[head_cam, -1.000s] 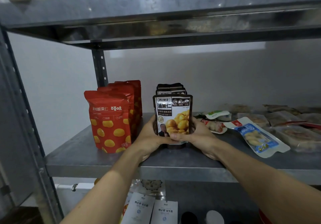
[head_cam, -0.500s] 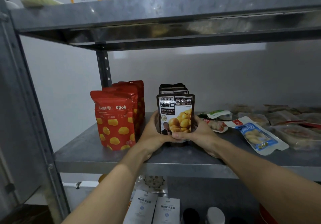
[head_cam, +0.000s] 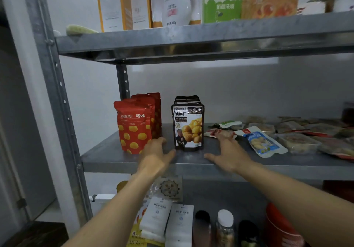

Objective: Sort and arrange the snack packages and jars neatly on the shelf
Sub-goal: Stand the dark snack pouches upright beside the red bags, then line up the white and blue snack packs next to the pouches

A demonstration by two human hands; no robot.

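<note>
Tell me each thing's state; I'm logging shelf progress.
black chestnut pouch: upright, released, fronting its row
red pouches: upright, in a row
blue-labelled packet: lying flat, unsorted
left hand: open, empty
right hand: open, empty

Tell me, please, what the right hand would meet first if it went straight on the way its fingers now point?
Most likely the red-and-white flat packet lying on the shelf: the right hand, open and empty, points up and slightly left toward it. Depth is unclear; the fingertips may already touch it.
</note>
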